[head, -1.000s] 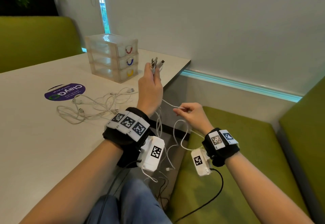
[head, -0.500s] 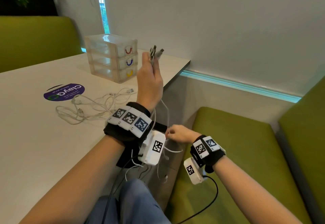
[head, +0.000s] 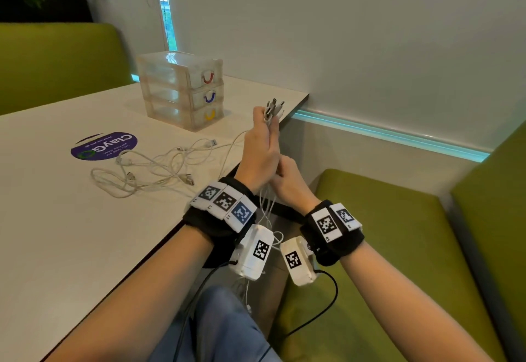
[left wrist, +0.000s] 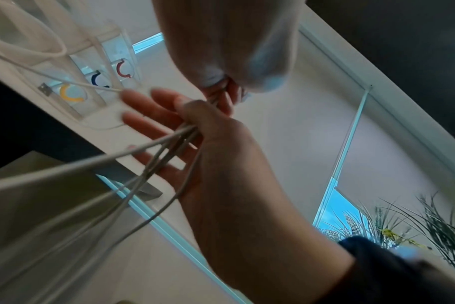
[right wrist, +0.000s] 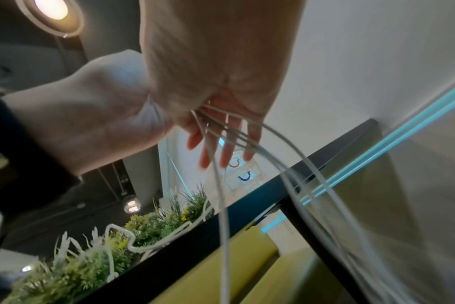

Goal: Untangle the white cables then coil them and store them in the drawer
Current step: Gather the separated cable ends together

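My left hand [head: 260, 134] is raised past the table's right edge and grips a bundle of white cables just below their connectors [head: 273, 107]. The cables [head: 266, 205] hang down between my wrists. My right hand [head: 284, 174] sits right under the left one. In the left wrist view the right hand [left wrist: 190, 123] has straight fingers, with its thumb curled over the cables [left wrist: 169, 137]. More white cables [head: 153, 168] lie tangled on the table [head: 57, 233]. The clear three-drawer unit [head: 182, 88] stands behind them, all drawers closed.
A purple round sticker [head: 104, 145] is on the table left of the tangle. A green bench seat [head: 384, 233] lies below my right arm, with the wall close behind it. Black camera leads [head: 327, 304] hang from my wrists over my lap.
My right hand dropped along the hanging cables to beside my left wrist, then rose to just under my left hand. The left hand has kept hold of the connector ends.
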`<act>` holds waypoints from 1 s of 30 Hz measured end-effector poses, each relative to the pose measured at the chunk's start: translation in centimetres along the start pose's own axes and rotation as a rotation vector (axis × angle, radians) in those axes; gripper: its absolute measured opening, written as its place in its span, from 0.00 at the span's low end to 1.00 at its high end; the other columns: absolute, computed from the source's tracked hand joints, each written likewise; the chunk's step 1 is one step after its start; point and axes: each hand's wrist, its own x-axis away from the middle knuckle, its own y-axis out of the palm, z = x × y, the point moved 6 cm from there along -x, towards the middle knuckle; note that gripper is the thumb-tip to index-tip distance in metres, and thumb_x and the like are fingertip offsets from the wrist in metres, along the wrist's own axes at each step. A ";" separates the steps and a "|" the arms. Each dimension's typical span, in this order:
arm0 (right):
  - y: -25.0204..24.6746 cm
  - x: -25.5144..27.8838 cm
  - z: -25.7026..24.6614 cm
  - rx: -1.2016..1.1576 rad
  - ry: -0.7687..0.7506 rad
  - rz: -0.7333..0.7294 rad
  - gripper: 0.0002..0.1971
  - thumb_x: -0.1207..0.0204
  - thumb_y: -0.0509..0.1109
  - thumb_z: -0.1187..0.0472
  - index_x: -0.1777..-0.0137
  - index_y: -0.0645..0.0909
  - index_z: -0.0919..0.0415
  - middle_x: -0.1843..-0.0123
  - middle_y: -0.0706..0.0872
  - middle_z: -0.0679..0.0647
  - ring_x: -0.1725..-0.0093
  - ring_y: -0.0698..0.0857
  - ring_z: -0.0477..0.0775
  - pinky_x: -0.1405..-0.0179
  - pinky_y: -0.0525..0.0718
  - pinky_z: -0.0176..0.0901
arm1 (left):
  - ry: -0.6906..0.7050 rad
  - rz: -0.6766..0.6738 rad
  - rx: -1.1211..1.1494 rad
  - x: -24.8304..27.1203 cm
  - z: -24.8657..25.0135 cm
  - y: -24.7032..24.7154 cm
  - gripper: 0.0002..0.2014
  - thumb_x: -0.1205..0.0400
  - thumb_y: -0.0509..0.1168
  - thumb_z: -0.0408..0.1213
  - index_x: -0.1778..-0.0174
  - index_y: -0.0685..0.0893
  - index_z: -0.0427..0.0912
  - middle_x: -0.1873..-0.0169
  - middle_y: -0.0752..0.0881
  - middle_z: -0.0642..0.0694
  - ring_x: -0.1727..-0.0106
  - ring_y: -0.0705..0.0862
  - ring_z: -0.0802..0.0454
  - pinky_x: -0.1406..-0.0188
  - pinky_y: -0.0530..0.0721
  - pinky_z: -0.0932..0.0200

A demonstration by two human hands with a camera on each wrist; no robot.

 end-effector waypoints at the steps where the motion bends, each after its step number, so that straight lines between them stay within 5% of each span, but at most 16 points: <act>1: 0.1 0.0 0.0 0.009 -0.001 0.024 0.09 0.21 0.59 0.75 0.50 0.76 0.62 0.70 0.80 0.40 0.70 0.80 0.28 0.70 0.74 0.21 | -0.001 -0.003 0.001 -0.1 0.1 0.0 0.01 0.13 0.51 0.32 0.47 0.65 0.41 0.75 0.72 0.55 0.80 0.71 0.61 0.79 0.68 0.67; 4: 0.6 0.0 -0.3 0.065 0.006 0.027 0.16 0.19 0.58 0.70 0.60 0.71 0.47 0.73 0.80 0.42 0.74 0.78 0.34 0.72 0.72 0.25 | -0.005 -0.031 -0.048 -0.5 0.2 -0.4 0.11 0.13 0.50 0.32 0.37 0.68 0.34 0.72 0.72 0.59 0.77 0.76 0.66 0.77 0.71 0.73; 9: 0.1 -0.3 -0.1 0.201 0.091 -0.142 0.11 0.21 0.61 0.68 0.64 0.74 0.56 0.69 0.77 0.49 0.72 0.76 0.39 0.67 0.74 0.33 | -0.061 -0.161 -0.139 0.2 -1.2 0.1 0.12 0.13 0.51 0.32 0.43 0.75 0.27 0.67 0.76 0.55 0.70 0.72 0.66 0.70 0.72 0.81; 11: 0.0 -0.2 -0.3 0.148 0.095 -0.103 0.06 0.21 0.60 0.70 0.49 0.77 0.61 0.61 0.80 0.45 0.65 0.80 0.37 0.61 0.78 0.29 | -0.083 -0.168 -0.114 0.6 -1.5 0.4 0.10 0.13 0.51 0.32 0.43 0.74 0.30 0.60 0.78 0.51 0.64 0.75 0.64 0.66 0.72 0.84; 13: 0.4 0.3 -0.4 0.069 0.065 -0.022 0.19 0.19 0.59 0.68 0.29 0.64 0.66 0.51 0.82 0.54 0.58 0.83 0.47 0.52 0.83 0.37 | -0.097 -0.176 -0.053 0.8 -1.3 0.7 0.05 0.13 0.50 0.33 0.48 0.70 0.35 0.65 0.76 0.52 0.67 0.74 0.61 0.69 0.73 0.79; 15: 1.0 1.1 -0.4 0.024 0.041 0.045 0.21 0.19 0.60 0.62 0.31 0.60 0.69 0.55 0.81 0.70 0.63 0.82 0.62 0.59 0.82 0.57 | -0.114 -0.174 -0.023 0.8 -1.2 0.7 0.04 0.13 0.50 0.33 0.52 0.66 0.37 0.70 0.72 0.53 0.71 0.71 0.60 0.73 0.73 0.75; 17: 1.1 1.3 0.0 0.038 0.042 0.078 0.25 0.24 0.59 0.52 0.36 0.62 0.70 0.65 0.79 0.63 0.72 0.79 0.47 0.70 0.79 0.48 | -0.129 -0.170 -0.005 0.9 -1.2 0.6 0.06 0.13 0.50 0.34 0.53 0.66 0.36 0.71 0.71 0.53 0.71 0.70 0.61 0.74 0.72 0.75; 19: 0.9 1.1 0.1 0.081 0.025 0.052 0.23 0.23 0.61 0.55 0.34 0.61 0.68 0.58 0.82 0.65 0.65 0.84 0.48 0.64 0.83 0.49 | -0.132 -0.165 0.014 1.0 -1.2 0.6 0.06 0.13 0.51 0.34 0.53 0.66 0.36 0.71 0.71 0.53 0.72 0.70 0.61 0.74 0.71 0.75; 21: 0.7 0.8 0.0 0.102 0.040 -0.022 0.23 0.21 0.62 0.63 0.29 0.59 0.64 0.48 0.83 0.70 0.52 0.85 0.66 0.50 0.83 0.60 | -0.135 -0.138 0.002 0.9 -1.5 0.4 0.07 0.12 0.51 0.36 0.55 0.67 0.38 0.73 0.71 0.53 0.74 0.71 0.62 0.76 0.72 0.75; 24: 0.1 0.4 -0.6 0.131 0.022 -0.020 0.30 0.23 0.63 0.70 0.25 0.53 0.60 0.46 0.82 0.51 0.49 0.85 0.57 0.43 0.84 0.48 | -0.163 -0.131 -0.008 1.2 -1.9 0.4 0.08 0.13 0.51 0.35 0.55 0.69 0.37 0.73 0.74 0.54 0.76 0.77 0.70 0.76 0.74 0.77; 27: 0.7 0.4 -0.2 0.129 0.017 0.002 0.35 0.20 0.59 0.69 0.21 0.42 0.61 0.35 0.79 0.60 0.41 0.82 0.53 0.40 0.76 0.35 | -0.194 -0.103 -0.063 1.3 -2.5 0.4 0.08 0.13 0.52 0.35 0.55 0.69 0.37 0.73 0.74 0.54 0.74 0.76 0.64 0.74 0.73 0.77; 30: 1.9 0.5 1.2 0.073 0.027 -0.088 0.33 0.20 0.55 0.59 0.20 0.42 0.61 0.32 0.75 0.56 0.39 0.79 0.49 0.37 0.73 0.34 | -0.336 -0.096 -0.155 1.2 -3.9 0.0 0.09 0.12 0.50 0.38 0.53 0.69 0.36 0.69 0.76 0.50 0.68 0.77 0.54 0.73 0.71 0.73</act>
